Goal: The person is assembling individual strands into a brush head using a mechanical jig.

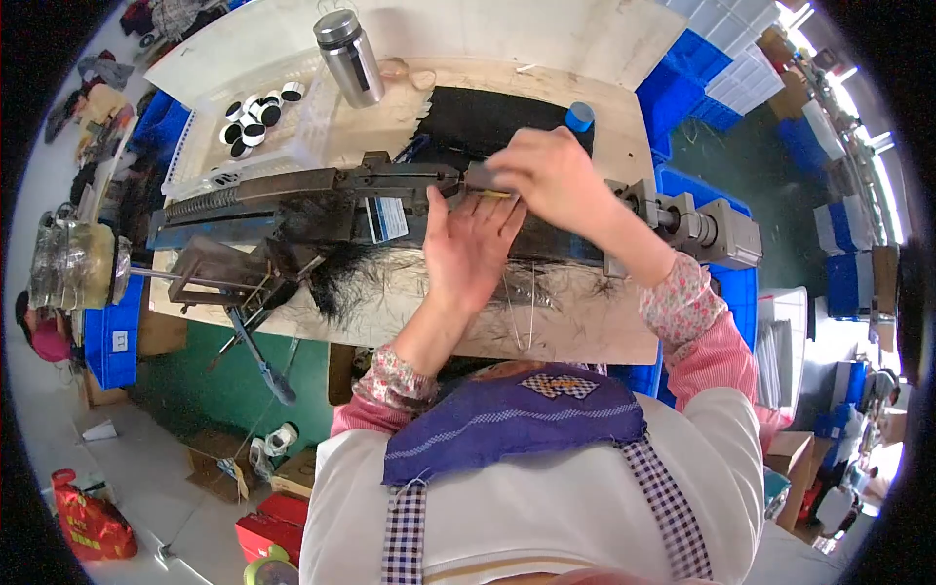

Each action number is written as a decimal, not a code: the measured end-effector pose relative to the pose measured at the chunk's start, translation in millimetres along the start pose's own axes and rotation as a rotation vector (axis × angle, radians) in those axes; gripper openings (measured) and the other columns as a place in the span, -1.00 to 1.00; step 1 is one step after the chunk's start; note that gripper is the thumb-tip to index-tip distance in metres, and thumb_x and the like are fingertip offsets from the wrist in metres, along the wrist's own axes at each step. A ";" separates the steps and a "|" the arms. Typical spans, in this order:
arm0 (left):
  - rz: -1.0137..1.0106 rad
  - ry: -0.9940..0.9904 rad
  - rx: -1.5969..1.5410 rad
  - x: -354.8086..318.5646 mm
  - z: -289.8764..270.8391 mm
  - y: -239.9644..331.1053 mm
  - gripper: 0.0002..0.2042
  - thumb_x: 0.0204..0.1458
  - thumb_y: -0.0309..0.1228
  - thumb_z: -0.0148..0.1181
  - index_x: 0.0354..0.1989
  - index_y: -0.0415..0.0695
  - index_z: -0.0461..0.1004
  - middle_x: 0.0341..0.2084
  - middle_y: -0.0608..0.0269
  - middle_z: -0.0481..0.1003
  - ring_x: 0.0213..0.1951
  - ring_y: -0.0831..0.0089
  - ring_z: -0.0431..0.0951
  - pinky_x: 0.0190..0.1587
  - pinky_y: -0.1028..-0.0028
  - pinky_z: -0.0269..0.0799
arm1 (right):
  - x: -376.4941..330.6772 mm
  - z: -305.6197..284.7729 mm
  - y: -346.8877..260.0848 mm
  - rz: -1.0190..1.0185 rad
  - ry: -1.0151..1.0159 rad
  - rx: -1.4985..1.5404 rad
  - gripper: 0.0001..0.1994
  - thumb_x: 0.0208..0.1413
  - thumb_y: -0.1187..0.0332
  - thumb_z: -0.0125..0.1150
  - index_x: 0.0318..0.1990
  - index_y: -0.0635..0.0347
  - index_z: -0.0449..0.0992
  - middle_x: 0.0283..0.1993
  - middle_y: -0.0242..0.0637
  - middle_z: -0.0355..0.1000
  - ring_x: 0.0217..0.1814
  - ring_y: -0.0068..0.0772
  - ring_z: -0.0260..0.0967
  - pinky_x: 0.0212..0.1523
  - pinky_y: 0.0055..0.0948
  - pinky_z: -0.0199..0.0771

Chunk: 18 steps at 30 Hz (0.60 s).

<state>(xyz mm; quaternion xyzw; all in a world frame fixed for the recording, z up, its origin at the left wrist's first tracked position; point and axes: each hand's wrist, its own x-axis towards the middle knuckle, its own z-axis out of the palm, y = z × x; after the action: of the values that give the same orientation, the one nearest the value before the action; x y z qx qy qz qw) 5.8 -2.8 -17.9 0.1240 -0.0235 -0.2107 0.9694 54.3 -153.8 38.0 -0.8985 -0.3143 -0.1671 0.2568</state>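
A long, dark metal bench machine (322, 200) runs across the table in front of me. My left hand (466, 244) lies palm up at its middle, fingers stretched out against the metal part there. Just above those fingertips, my right hand (554, 175) is bent over with its fingers curled together; what they pinch, if anything, is hidden. A small yellow strip (495, 193) shows between the two hands. Beyond them lies a black cloth or mat (468, 112) with a frayed left edge. Loose black bristles (336, 292) are scattered along the machine's near side.
At the back left, a clear plastic tray (307, 136) holds several white-and-black round pieces. Near it stands a steel flask (349, 60). A blue cap (579, 117) sits at the back right. A metal cylinder (726, 234) juts past the table's right edge; a clamp with handle (263, 361) hangs left.
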 end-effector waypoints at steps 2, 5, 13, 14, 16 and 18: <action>0.016 0.055 0.003 0.6 -0.4 1.0 -0.35 0.20 0.12 -0.25 0.12 -0.30 0.17 0.10 0.09 0.28 0.19 0.23 0.24 0.31 0.26 0.03 | 10.2 -10.6 5.7 0.204 -0.055 0.194 -0.84 -0.09 0.35 0.23 -0.34 0.17 0.59 -0.41 -0.22 0.46 -0.30 -0.16 0.44 -0.23 -0.26 0.43; 0.047 0.077 0.085 -0.6 1.1 1.9 -0.35 0.20 0.13 -0.25 0.12 -0.30 0.17 0.10 0.10 0.28 0.20 0.23 0.21 0.32 0.26 0.01 | 10.3 -4.5 16.2 0.162 -0.188 0.141 -0.83 -0.10 0.35 0.24 -0.32 0.14 0.61 -0.40 -0.19 0.45 -0.29 -0.13 0.43 -0.23 -0.24 0.42; 0.030 0.133 0.133 1.3 5.8 2.8 -0.41 0.21 0.10 -0.23 0.02 -0.27 0.26 0.06 0.10 0.29 0.18 0.26 0.23 0.32 0.27 0.03 | 13.7 -9.0 15.4 0.127 -0.239 0.095 -0.83 -0.11 0.33 0.25 -0.32 0.12 0.61 -0.41 -0.21 0.44 -0.29 -0.13 0.43 -0.20 -0.21 0.39; 0.022 0.134 0.143 0.3 5.5 3.3 -0.41 0.21 0.10 -0.23 0.02 -0.27 0.26 0.06 0.10 0.29 0.18 0.26 0.23 0.32 0.27 0.03 | 13.5 -7.5 14.8 0.101 -0.221 0.053 -0.83 -0.10 0.33 0.24 -0.32 0.12 0.61 -0.41 -0.23 0.44 -0.27 -0.16 0.43 -0.18 -0.21 0.37; 0.009 0.110 0.109 2.0 5.6 5.7 -0.43 0.21 0.09 -0.23 0.01 -0.26 0.27 0.05 0.12 0.30 0.17 0.26 0.25 0.32 0.27 0.03 | 14.5 -8.1 16.3 0.079 -0.193 0.009 -0.83 -0.10 0.33 0.23 -0.32 0.12 0.60 -0.40 -0.25 0.44 -0.26 -0.19 0.43 -0.16 -0.21 0.35; 0.010 0.119 0.098 1.2 7.1 4.8 -0.43 0.21 0.09 -0.23 0.01 -0.26 0.26 0.04 0.12 0.30 0.17 0.26 0.25 0.32 0.27 0.03 | 15.2 -12.3 17.6 0.156 -0.218 0.112 -0.84 -0.09 0.33 0.22 -0.33 0.12 0.60 -0.39 -0.28 0.43 -0.22 -0.24 0.42 -0.11 -0.22 0.30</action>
<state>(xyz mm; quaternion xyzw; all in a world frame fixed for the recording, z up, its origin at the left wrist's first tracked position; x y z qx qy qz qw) 8.1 -0.7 -9.9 0.1837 0.0232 -0.1965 0.9629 75.4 -165.2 48.7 -0.9172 -0.2785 -0.0304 0.2831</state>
